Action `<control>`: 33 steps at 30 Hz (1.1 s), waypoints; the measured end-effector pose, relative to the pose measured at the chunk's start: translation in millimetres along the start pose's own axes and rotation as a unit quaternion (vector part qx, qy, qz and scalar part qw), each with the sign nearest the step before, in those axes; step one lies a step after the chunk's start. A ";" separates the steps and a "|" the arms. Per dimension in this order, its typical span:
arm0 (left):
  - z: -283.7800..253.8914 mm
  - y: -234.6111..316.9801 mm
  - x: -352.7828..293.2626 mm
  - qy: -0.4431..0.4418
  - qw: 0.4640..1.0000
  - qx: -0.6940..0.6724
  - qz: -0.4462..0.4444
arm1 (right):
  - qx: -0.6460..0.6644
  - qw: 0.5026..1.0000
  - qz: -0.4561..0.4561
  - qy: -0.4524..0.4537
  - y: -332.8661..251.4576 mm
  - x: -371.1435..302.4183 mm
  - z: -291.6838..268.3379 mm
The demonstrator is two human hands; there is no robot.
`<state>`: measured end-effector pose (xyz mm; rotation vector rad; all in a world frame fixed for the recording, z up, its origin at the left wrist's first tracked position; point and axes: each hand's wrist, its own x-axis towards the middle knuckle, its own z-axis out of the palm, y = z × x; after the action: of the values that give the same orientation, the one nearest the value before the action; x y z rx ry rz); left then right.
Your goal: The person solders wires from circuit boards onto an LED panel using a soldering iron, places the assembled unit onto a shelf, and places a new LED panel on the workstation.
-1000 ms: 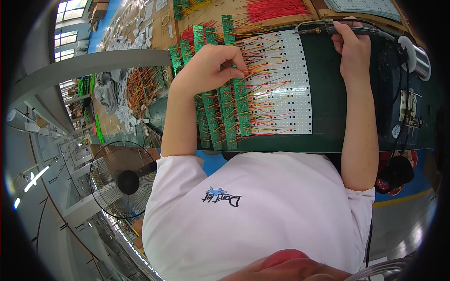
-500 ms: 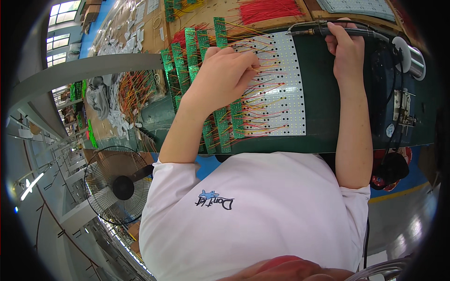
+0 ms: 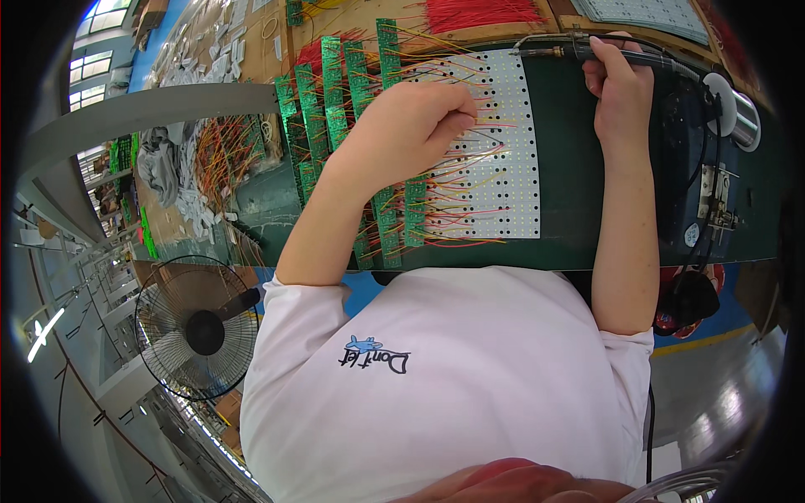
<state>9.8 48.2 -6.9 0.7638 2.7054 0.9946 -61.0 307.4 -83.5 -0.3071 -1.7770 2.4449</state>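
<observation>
My left hand (image 3: 411,130) is over the white panel (image 3: 521,193), which is dotted with small pads and black holes. Its thumb and forefinger are pinched on a thin wire (image 3: 496,126), whose end reaches past the fingertips. Green circuit-board strips (image 3: 387,222) lie in rows under and beside this hand, with red, yellow and black wires fanning onto the panel. My right hand (image 3: 622,92) is closed around a soldering iron (image 3: 654,59) with a feed tube along it. The iron's tip points left, at the panel's far right corner.
A solder wire spool (image 3: 742,117) and a blue soldering unit (image 3: 692,184) stand at the right. Red wires (image 3: 482,13) lie in a bundle at the back. A grey curved bar (image 3: 151,109) crosses at left, near loose wires (image 3: 226,159) and a fan (image 3: 201,331).
My left hand has shifted slightly right across the panel, its fingertips further onto the wires. The whole view has moved a little; my right hand keeps the iron at the panel's corner.
</observation>
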 end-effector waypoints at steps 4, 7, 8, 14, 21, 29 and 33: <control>4.6 1.6 1.6 0.027 0.996 0.064 -0.051 | -0.007 1.000 -0.001 -0.006 0.6 0.5 -1.1; 18.2 1.3 5.4 0.065 0.995 -0.004 -0.069 | -0.007 1.000 -0.001 -0.003 1.1 0.9 -0.7; 21.0 0.3 5.9 0.067 0.994 -0.044 -0.080 | -0.004 1.000 -0.002 0.000 1.3 1.1 -1.0; 19.4 -5.6 -0.4 0.045 0.990 0.072 -0.112 | 0.006 1.000 -0.010 -0.025 3.7 2.2 -5.2; 29.6 -10.6 -3.0 0.060 0.986 0.094 -0.127 | -0.012 0.993 -0.045 -0.105 -28.6 -22.9 -4.0; 31.0 -11.8 -5.5 0.079 0.983 0.086 -0.139 | 0.007 0.984 -0.017 -0.177 -23.3 -42.3 -10.1; 31.0 -12.3 -4.5 0.080 0.982 0.075 -0.152 | 0.046 0.979 -0.036 -0.194 2.5 -42.9 -18.6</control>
<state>18.4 55.3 -38.6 0.2843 2.9417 0.8197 -15.0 315.2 -87.0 0.2577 -1.7567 2.6630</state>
